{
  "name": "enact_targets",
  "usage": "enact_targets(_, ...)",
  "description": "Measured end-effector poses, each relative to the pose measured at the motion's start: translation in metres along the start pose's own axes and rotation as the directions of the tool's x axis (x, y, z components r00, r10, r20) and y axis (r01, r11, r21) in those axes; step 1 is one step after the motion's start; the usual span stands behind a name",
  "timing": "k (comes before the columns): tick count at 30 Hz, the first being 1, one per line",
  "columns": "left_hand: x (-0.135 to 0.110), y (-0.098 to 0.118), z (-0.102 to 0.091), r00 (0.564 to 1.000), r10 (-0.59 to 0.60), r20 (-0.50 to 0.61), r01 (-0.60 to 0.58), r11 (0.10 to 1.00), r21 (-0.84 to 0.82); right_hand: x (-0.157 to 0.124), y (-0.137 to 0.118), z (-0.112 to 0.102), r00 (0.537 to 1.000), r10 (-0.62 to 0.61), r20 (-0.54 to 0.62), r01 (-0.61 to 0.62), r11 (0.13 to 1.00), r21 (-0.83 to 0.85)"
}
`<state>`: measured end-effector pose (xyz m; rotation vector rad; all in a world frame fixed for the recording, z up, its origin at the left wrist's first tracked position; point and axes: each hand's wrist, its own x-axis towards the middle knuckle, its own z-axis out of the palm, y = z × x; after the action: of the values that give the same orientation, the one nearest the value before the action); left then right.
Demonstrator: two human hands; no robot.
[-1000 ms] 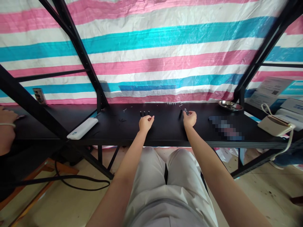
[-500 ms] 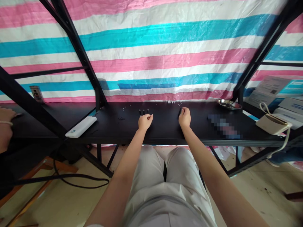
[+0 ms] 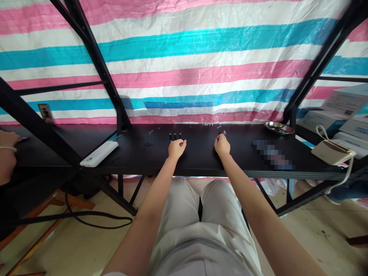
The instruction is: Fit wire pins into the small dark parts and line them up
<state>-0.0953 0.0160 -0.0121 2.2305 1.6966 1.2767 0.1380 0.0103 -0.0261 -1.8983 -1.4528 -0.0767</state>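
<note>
My left hand (image 3: pixel 177 148) is closed, with thumb and fingers pinched together low over the black tabletop. What it holds, if anything, is hidden. Right behind its knuckles are three short black sticks (image 3: pixel 174 136) with grey ends, and I cannot tell whether the hand touches them. My right hand (image 3: pixel 222 145), also closed, grips a small piece with a pale, clear-looking tip (image 3: pixel 224 133) that pokes out past the fingers. Behind the hands, a row of several small silvery pieces (image 3: pixel 207 124) and some white curly bits (image 3: pixel 219 125) lie near the back edge.
A white oblong device (image 3: pixel 99 154) lies at the left by the black frame post. On the right are a shiny metal dish (image 3: pixel 279 128), a blurred-out flat item (image 3: pixel 271 154) and a cream pouch (image 3: pixel 332 151). Another person's hand (image 3: pixel 8 140) is at far left.
My right hand has turned and shifted slightly left. The dark piece seen at its left side before is now mostly covered, and a pale tip shows above the fingers. My left hand stays put.
</note>
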Motion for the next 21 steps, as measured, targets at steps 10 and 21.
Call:
enact_targets(10,-0.009,0.016,0.006,0.908,0.414,0.062,-0.418,0.893,0.168,-0.018,-0.019,-0.002,0.795,-0.606,-0.044,0.605,0.796,-0.028)
enact_targets(21,-0.012,0.019,0.010,0.812,0.554,0.182,-0.583,0.788,0.199,-0.025,-0.029,-0.007,0.504,-0.853,0.137,0.863,0.490,-0.126)
